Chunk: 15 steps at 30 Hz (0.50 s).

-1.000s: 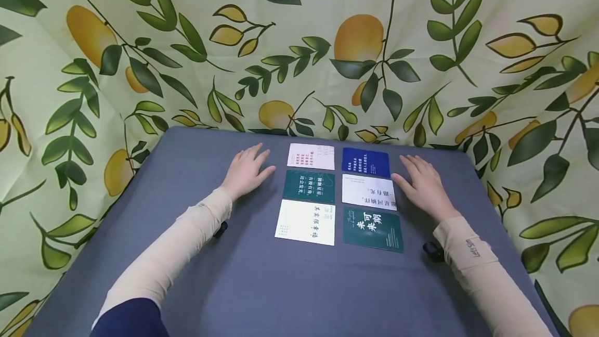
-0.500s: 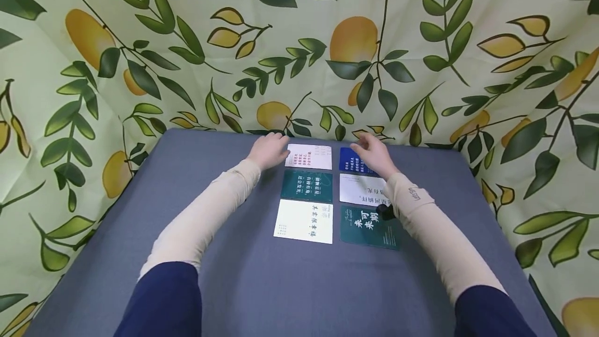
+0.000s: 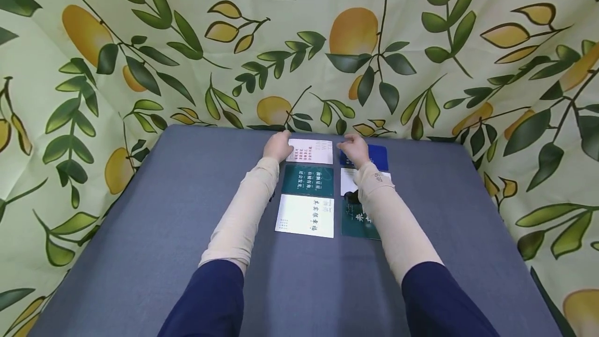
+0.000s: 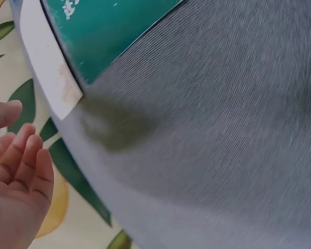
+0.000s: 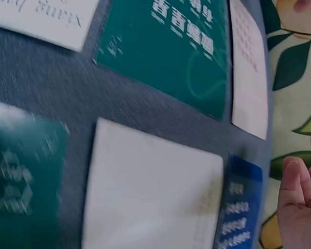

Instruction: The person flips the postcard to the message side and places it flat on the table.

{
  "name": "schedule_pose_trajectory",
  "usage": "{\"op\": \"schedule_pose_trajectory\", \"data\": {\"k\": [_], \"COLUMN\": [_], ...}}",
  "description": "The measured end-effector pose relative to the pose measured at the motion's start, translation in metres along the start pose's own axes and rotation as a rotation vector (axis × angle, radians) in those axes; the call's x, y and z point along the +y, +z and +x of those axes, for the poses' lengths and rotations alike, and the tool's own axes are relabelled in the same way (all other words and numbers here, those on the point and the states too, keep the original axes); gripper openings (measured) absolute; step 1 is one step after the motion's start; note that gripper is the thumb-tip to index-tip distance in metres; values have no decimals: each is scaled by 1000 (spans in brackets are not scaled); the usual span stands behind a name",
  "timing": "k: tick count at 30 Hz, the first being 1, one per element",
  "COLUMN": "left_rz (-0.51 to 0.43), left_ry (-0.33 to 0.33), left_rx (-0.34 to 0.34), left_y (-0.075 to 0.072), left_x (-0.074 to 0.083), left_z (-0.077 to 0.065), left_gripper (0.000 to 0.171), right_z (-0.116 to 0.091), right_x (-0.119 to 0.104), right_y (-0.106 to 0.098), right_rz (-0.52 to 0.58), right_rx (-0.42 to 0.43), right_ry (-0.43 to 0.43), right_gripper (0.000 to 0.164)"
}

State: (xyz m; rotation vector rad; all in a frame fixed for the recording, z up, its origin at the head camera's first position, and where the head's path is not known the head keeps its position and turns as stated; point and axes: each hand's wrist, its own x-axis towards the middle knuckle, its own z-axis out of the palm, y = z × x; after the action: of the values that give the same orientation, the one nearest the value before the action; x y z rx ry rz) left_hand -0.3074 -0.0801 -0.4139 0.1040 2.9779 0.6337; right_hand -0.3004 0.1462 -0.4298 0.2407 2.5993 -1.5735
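Several printed cards lie flat in two columns at the middle of the table. In the head view my left hand point(image 3: 277, 145) is at the left edge of the pink-white card point(image 3: 311, 151). The left wrist view shows its fingers loosely bent, with nothing between them. My right hand point(image 3: 354, 151) is over the left part of the blue card point(image 3: 378, 157), covering some of it. In the right wrist view the fingers point(image 5: 291, 179) are relaxed and hold nothing, just beyond that card. Behind my right wrist, a white card point(image 3: 348, 181) is partly hidden.
Nearer me in the left column lie a green card point(image 3: 308, 180) and a cream card point(image 3: 305, 216). A dark green card point(image 3: 354, 225) is partly under my right forearm in view. Grey cloth covers the table point(image 3: 299, 285); a fruit-patterned curtain point(image 3: 187, 82) hangs behind it.
Both hands have come inward and to the far row from beside the cards. My left hand moved right to the pink-white card, my right hand left over the blue one. The cards keep their places.
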Motion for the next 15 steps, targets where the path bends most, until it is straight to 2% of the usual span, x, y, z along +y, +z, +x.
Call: {"op": "schedule_pose_trajectory", "data": {"k": [1,2,5,7,9,12,13,15], "left_rz": [-10,-23,-32,-55,-84,-210,-239,-317], "left_ry": [3,-6,-9,-21,-44,-99,-89,-124], "left_rx": [34,40,133,153,172,68,103,37], "left_y": [14,25,70,98,112,107,109,98], "left_x": [-9,-18,-50,-69,-75,-69,-69,-60], "left_z": [13,24,65,90,98,89,87,76], "left_gripper": [44,45,45,49,49,55,53,55], "right_z": [0,0,-1,-2,-3,-4,-4,-3], "right_x": [1,1,2,4,6,9,10,11], "right_y": [3,7,17,23,28,33,34,36], "right_rz": [6,10,1,-7,-8,-17,-22,-17], "right_rx": [8,10,22,25,25,21,21,29], "right_ry": [5,10,20,31,50,66,66,68], "right_gripper": [51,52,52,52,52,51,51,50]}}
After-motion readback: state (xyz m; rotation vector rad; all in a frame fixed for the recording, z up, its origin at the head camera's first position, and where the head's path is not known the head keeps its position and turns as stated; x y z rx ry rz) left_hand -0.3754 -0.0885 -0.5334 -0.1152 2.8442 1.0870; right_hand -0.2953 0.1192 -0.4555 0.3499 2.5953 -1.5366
